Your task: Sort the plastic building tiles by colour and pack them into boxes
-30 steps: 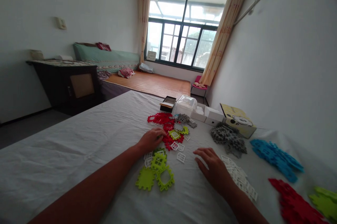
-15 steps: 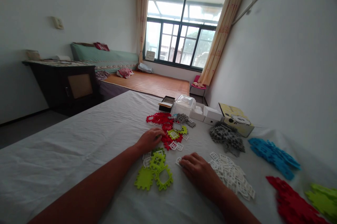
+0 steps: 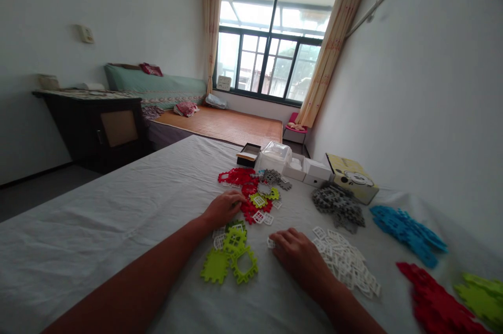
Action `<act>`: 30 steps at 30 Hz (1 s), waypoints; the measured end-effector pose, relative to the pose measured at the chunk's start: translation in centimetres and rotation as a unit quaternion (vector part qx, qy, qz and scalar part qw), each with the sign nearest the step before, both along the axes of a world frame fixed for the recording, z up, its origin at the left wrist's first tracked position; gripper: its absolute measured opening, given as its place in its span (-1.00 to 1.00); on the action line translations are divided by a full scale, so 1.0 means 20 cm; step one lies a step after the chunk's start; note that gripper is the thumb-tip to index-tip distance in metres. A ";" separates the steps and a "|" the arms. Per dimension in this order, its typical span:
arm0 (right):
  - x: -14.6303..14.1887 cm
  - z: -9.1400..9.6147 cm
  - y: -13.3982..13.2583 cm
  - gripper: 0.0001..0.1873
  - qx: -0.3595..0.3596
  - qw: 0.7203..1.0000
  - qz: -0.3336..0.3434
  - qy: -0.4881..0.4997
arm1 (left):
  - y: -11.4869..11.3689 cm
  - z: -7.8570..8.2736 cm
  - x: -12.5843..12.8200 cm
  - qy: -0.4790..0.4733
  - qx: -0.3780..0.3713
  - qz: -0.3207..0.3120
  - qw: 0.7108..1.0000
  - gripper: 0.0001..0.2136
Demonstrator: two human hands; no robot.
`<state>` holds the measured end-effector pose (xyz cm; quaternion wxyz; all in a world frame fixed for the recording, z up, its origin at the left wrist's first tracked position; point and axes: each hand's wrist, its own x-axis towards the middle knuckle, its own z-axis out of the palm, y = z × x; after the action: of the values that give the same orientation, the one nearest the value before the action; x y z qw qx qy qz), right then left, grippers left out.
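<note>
My left hand [image 3: 225, 207] rests on the white sheet [image 3: 118, 229], fingers curled against a heap of red puzzle tiles [image 3: 251, 207]; whether it grips one is unclear. My right hand [image 3: 297, 254] lies palm down with fingers curled over a small white window piece [image 3: 270, 243]. Between my hands sit lime-green tiles [image 3: 231, 260] with white window pieces clipped in. A pile of white window pieces [image 3: 346, 260] lies just right of my right hand.
Further back lie grey tiles [image 3: 338, 206], more red tiles [image 3: 238, 176], blue tiles [image 3: 408, 226], and red [image 3: 436, 302] and green tiles [image 3: 481, 297] at the right edge. Boxes [image 3: 310, 169] and a yellow carton [image 3: 351, 177] line the far edge. A dark cabinet [image 3: 98, 124] stands at left.
My right hand slid left from the white pile onto a single white window piece and curled over it. My left hand stayed by the red tiles.
</note>
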<state>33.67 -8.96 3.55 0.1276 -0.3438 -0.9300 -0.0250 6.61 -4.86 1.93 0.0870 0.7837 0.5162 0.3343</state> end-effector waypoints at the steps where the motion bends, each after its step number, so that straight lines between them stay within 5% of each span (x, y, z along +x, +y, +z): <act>1: 0.00 0.00 0.00 -0.73 -0.001 1.000 -0.005 -0.003 | 0.00 0.00 0.00 0.002 -0.001 0.000 1.000 -0.75; 7: 0.11 0.05 0.05 -0.59 -0.013 0.998 -0.067 0.012 | -0.01 0.01 0.00 -0.002 -0.002 -0.002 1.000 -0.76; 13: 0.35 0.16 0.12 -0.78 -0.090 0.987 -0.134 -0.023 | -0.01 0.00 0.00 -0.001 0.002 -0.003 1.000 -0.77; 17: 0.42 0.19 0.14 -0.82 -0.098 0.987 -0.116 -0.043 | 0.00 0.00 0.00 0.006 0.002 -0.001 1.000 -0.77; 23: 0.27 0.13 0.12 -0.72 -0.020 0.994 -0.101 0.040 | -0.01 0.01 0.00 0.004 0.002 -0.003 1.000 -0.77; 30: -0.04 0.04 -0.02 -0.44 -0.094 0.993 0.073 -0.009 | 0.00 0.00 0.00 -0.005 0.007 -0.007 1.000 -0.75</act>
<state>32.88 -9.32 4.25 0.0883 -0.2851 -0.9519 0.0689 6.65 -4.94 1.95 0.0869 0.7858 0.5084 0.3414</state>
